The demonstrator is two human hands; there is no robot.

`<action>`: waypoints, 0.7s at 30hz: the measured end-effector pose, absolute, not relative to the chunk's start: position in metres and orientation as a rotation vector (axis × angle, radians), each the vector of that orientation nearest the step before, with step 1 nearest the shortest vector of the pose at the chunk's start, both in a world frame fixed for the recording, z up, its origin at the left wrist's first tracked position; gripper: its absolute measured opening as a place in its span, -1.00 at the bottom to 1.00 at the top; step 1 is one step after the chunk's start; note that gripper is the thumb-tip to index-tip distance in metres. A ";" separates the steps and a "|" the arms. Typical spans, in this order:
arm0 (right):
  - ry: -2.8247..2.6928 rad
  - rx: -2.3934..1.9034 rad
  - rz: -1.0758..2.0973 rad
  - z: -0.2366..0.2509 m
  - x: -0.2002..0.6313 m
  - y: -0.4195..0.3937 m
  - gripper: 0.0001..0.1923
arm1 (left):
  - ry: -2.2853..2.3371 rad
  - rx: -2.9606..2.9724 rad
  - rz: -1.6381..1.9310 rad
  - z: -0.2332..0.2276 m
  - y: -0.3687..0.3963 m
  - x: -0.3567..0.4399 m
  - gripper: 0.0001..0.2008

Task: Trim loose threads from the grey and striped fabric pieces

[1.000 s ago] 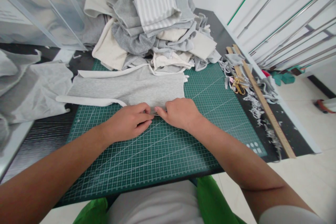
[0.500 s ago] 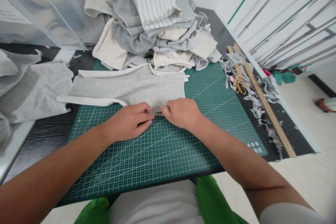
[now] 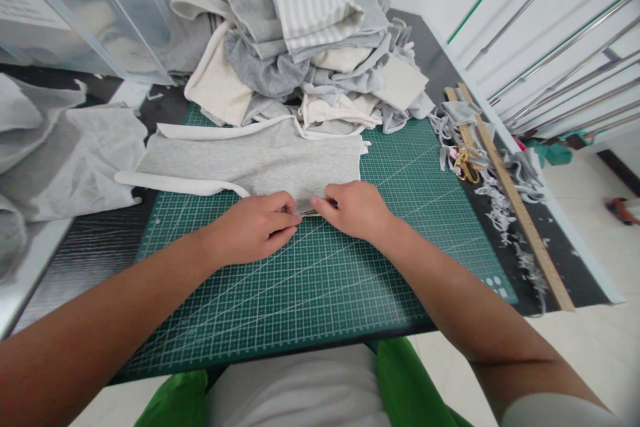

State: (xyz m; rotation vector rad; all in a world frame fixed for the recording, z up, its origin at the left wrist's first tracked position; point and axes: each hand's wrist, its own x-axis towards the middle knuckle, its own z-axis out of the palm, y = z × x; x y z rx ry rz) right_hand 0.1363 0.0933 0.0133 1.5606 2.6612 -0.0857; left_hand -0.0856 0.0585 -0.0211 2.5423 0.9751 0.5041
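A light grey knit fabric piece (image 3: 260, 157) with white bands along parts of its long edges lies flat across the green cutting mat (image 3: 320, 293). My left hand (image 3: 260, 227) pinches its near edge between thumb and fingers. Just to the right, my right hand (image 3: 353, 210) is closed on the same edge, with a short stretch of layered hem showing between the two hands. The fingertips partly hide how much cloth each hand grips.
Behind the piece rises a heap of grey, cream and striped cloth (image 3: 310, 0). More grey fabric (image 3: 95, 160) lies left, near a translucent bin (image 3: 115, 20). On the right are wooden rulers (image 3: 520, 200), gold-handled scissors (image 3: 466, 165) and fabric scraps (image 3: 500, 213).
The camera view has shifted slightly. My right hand's fingers have moved a little along the near edge, and the layers between my hands look more closed together. Both hands stay on the cloth.
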 end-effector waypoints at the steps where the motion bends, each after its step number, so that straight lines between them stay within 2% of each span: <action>1: 2.666 1.548 -0.100 0.013 0.137 0.095 -0.45 | 0.975 2.541 0.503 -0.021 0.059 -0.086 -0.75; 21: 2.620 1.487 0.040 0.012 0.123 0.094 -0.36 | 0.914 2.507 0.556 -0.018 0.061 -0.089 -0.80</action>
